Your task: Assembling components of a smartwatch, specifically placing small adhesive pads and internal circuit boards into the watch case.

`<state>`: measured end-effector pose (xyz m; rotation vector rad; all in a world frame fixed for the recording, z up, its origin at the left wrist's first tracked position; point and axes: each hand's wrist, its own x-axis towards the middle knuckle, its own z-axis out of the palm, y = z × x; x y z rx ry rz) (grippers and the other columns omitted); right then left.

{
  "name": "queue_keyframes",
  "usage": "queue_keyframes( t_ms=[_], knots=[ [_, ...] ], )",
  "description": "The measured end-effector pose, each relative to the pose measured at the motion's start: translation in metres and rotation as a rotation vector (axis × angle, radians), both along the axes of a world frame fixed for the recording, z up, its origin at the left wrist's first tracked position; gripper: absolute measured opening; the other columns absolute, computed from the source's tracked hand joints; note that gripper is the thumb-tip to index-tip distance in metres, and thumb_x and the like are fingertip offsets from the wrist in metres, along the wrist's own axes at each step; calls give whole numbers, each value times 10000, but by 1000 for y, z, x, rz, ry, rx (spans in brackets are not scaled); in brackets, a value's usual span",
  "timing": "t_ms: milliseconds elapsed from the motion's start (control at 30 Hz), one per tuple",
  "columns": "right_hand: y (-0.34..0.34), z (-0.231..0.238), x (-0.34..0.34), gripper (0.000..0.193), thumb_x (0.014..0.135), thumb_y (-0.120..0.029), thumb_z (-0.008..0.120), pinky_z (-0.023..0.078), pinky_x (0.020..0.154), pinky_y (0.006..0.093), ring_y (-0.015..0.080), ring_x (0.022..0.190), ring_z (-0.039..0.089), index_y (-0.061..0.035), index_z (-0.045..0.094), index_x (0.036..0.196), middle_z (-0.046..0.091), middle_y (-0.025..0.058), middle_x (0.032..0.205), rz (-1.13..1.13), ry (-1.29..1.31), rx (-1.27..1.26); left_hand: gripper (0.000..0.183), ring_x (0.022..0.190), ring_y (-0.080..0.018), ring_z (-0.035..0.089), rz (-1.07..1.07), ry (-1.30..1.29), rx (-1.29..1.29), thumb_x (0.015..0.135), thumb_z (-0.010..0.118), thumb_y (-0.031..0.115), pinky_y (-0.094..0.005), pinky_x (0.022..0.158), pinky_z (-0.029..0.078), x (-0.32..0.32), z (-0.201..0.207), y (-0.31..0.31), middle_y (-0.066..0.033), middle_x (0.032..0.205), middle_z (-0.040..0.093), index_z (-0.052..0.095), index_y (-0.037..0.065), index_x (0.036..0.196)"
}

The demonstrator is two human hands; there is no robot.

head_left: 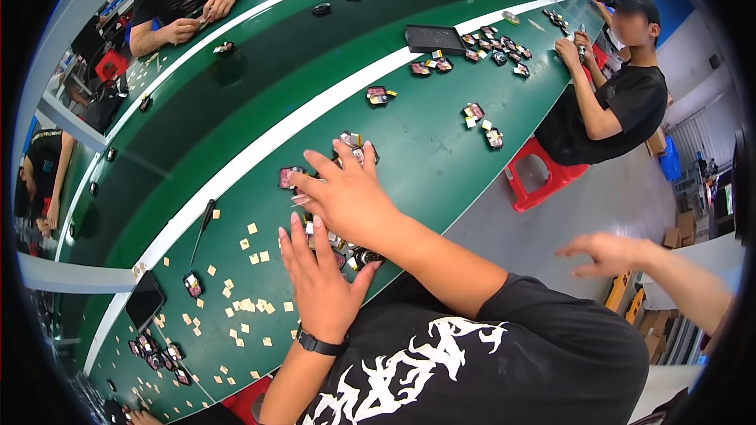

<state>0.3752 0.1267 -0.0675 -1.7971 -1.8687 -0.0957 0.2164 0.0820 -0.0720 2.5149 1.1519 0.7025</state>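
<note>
My right hand (pixel 346 197) reaches across the green table with its fingers spread over a group of small black modules. One module (pixel 291 178) with a pinkish face shows beside its fingertips, another (pixel 354 142) just beyond them. My left hand (pixel 324 279), a dark watch (pixel 319 343) at its wrist, lies lower with fingers stretched apart. More modules, partly covered by the two hands, lie between them, and a round dark piece (pixel 365 258) shows by the left thumb. I see nothing gripped in either hand.
Small tan squares (pixel 246 305) lie scattered left of my hands, near a screwdriver (pixel 207 216) and a dark flat device (pixel 146 301). A black tray (pixel 435 40) stands beyond, beside several modules (pixel 496 46). Another person's hand (pixel 602 253) extends at right, near a red stool (pixel 535 175).
</note>
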Motion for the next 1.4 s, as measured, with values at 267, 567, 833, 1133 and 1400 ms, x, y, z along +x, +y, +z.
queue_keyframes(
  t_ms=[267,567,833,1133,1400],
  knots=[
    [-27,60,68,297,1074,-290,578,545,850,329,185,955,679,-42,683,1200,710,124,1139,-19,851,346,1089,1470,-545,272,43,111,-49,726,909,311,-577,1200,278,-10,9,1,-307,1619,252,287,-21,1557],
    [-110,43,65,442,920,-273,788,490,625,290,118,684,601,22,634,1211,631,52,771,-271,807,-313,923,1254,-422,491,175,76,-60,709,921,222,-508,1056,409,-32,7,6,-229,1376,512,458,-12,1472],
    [-117,22,20,578,844,-388,820,558,654,395,282,777,707,-60,616,1274,656,109,944,50,244,-426,767,1098,-398,596,174,-29,-134,750,904,205,-465,921,501,-40,6,7,-198,1220,600,538,-4,1390],
    [-118,14,5,543,831,-348,832,534,596,387,274,715,673,-77,633,1257,628,79,925,47,210,-339,753,844,-250,585,153,-114,-171,748,892,134,-363,761,522,-50,4,14,-137,1164,621,544,16,1406],
    [-119,12,8,495,828,-326,817,531,576,364,236,689,673,-83,654,1226,575,54,859,121,49,-286,535,1019,-326,645,148,-234,-274,827,784,52,-385,840,552,-63,20,0,-199,1250,608,585,-37,1316]
  ],
)
